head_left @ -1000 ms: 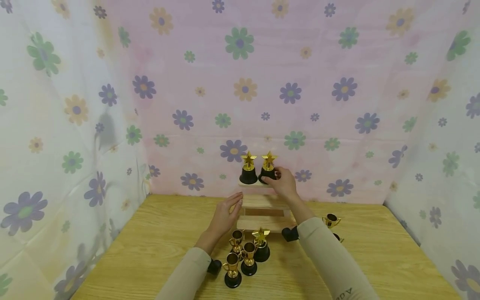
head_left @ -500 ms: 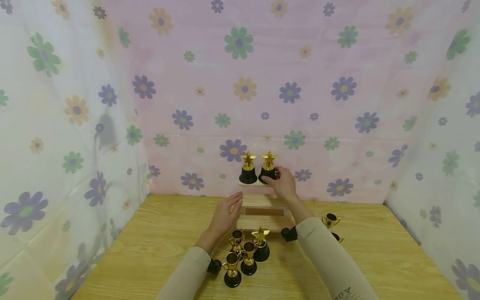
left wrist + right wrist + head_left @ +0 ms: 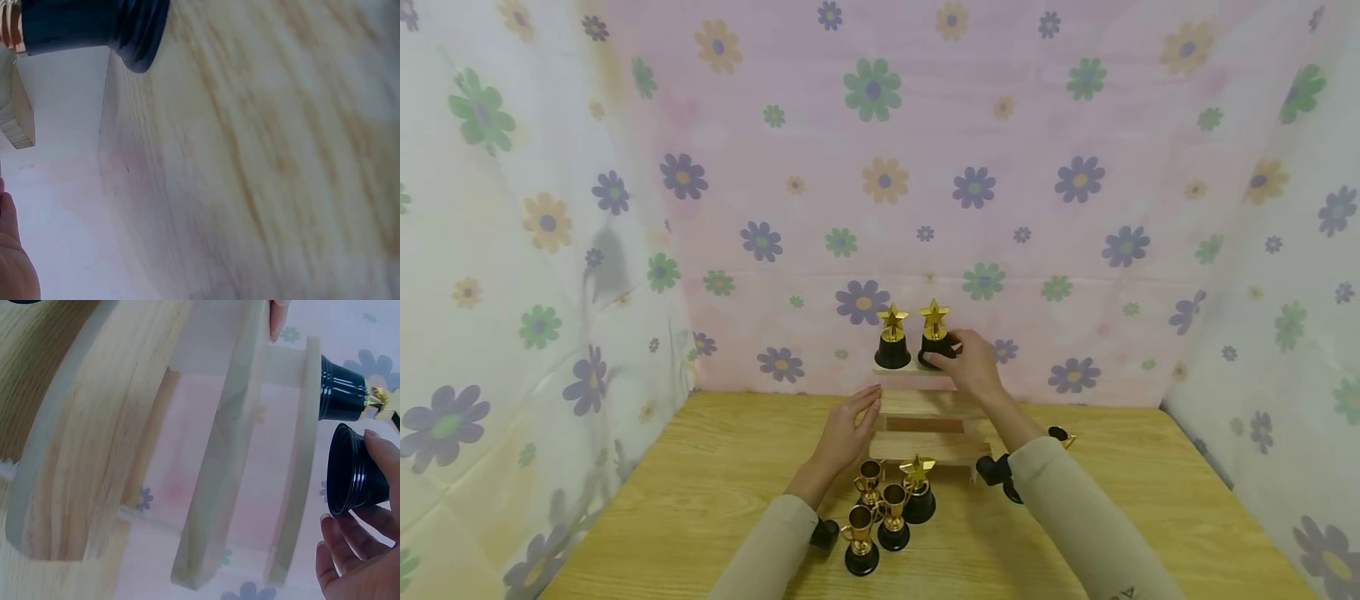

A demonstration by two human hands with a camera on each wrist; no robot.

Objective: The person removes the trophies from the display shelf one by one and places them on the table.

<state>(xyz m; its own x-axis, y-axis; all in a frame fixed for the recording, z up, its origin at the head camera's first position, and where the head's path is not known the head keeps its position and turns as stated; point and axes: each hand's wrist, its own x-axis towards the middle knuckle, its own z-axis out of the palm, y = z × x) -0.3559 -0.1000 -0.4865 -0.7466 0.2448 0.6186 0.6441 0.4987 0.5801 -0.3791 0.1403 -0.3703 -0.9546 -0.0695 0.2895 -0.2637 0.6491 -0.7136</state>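
My right hand [image 3: 977,367] pinches the black base of a gold star trophy [image 3: 932,345] over the right part of a wooden tiered stand's top step. In the right wrist view, that base [image 3: 353,472] tilts, its hollow underside showing and a gap between it and the top plank [image 3: 300,469]. A second star trophy [image 3: 892,352] stands upright on the same step, to its left. With fingers extended, my left hand [image 3: 848,429] touches the left end of the stand's middle step [image 3: 925,404]. The left wrist view shows only part of this hand [image 3: 15,269].
In front of the stand are a third star trophy [image 3: 919,502] and several gold cup trophies [image 3: 861,542] on the wood-grain table [image 3: 700,492]. Another cup [image 3: 1058,435] shows partly behind the right sleeve. A flowered cloth [image 3: 880,233] hangs behind.
The star trophy in my right hand has shifted slightly right, widening the gap to the other one. The right forearm has swung a little rightward. My left hand stays at the stand.
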